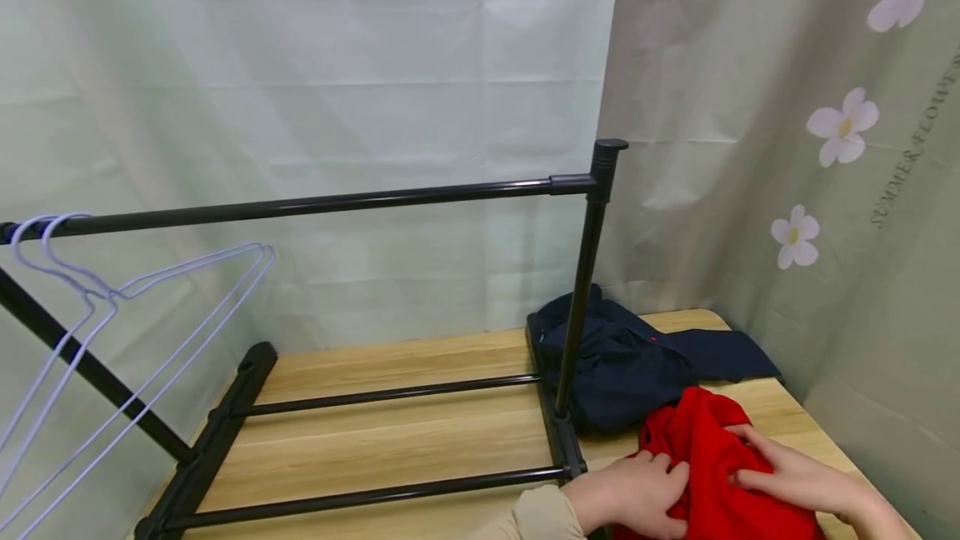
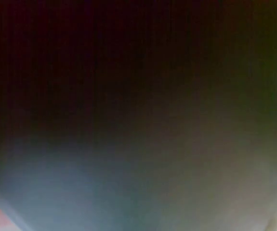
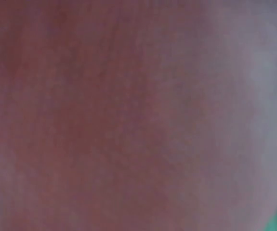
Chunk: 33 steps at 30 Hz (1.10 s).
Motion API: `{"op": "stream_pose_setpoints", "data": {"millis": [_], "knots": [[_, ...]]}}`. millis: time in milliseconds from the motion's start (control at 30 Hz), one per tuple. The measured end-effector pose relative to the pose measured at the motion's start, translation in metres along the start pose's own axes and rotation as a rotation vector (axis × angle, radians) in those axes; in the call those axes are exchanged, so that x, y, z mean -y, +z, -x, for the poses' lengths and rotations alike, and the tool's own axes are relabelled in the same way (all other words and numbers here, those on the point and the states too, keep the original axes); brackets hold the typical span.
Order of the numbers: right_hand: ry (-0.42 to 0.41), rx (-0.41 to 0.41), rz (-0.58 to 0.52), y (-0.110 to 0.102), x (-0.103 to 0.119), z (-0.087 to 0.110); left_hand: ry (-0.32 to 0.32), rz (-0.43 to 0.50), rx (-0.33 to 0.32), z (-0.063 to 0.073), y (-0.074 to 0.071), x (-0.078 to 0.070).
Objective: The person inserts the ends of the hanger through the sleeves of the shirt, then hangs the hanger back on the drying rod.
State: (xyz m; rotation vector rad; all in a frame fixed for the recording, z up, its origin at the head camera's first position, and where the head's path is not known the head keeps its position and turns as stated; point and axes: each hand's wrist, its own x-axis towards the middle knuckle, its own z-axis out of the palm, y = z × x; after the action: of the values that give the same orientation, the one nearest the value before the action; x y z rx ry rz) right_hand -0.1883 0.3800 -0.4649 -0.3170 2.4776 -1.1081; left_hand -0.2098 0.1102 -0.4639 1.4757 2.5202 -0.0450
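Note:
A bunched red garment point(image 1: 697, 457) lies at the lower right of the head view; its kind cannot be told from the folds. My left hand point(image 1: 633, 494), coming out of a beige sleeve, grips its left side with bent fingers. On the other side my right hand point(image 1: 806, 477) holds a fold of the red cloth, with the finger and thumb apart over it. Part of the garment is cut off by the frame's lower edge. Both wrist views are dark or blurred and show no clear detail.
Behind the red cloth lies a crumpled dark navy garment point(image 1: 637, 357) against the post of a black clothes rack point(image 1: 585, 290). Two pale purple hangers point(image 1: 112, 294) hang from the rail at the left. Curtains point(image 1: 412, 107) enclose the wooden tabletop point(image 1: 405, 436).

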Motion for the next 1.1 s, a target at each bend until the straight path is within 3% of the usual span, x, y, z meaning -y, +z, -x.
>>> {"op": "stream_pose_setpoints", "data": {"millis": [267,400,633,900,1100], "knots": [[-0.091,-0.063,0.015,0.008,-0.004,-0.001,-0.014,-0.02,-0.054,0.001,0.003,-0.002],[-0.077,-0.092,0.015,0.01,-0.002,0.001,-0.004,0.037,-0.074,0.001,0.005,0.0],[-0.138,-0.111,0.013,0.008,0.005,0.006,0.093,0.186,-0.105,-0.001,-0.001,0.004],[-0.099,-0.293,0.18,0.006,0.012,0.011,0.122,0.217,-0.212,0.003,-0.013,0.005],[-0.113,-0.359,0.203,0.001,0.023,0.02,0.139,0.28,-0.236,0.008,-0.025,0.006]]}}
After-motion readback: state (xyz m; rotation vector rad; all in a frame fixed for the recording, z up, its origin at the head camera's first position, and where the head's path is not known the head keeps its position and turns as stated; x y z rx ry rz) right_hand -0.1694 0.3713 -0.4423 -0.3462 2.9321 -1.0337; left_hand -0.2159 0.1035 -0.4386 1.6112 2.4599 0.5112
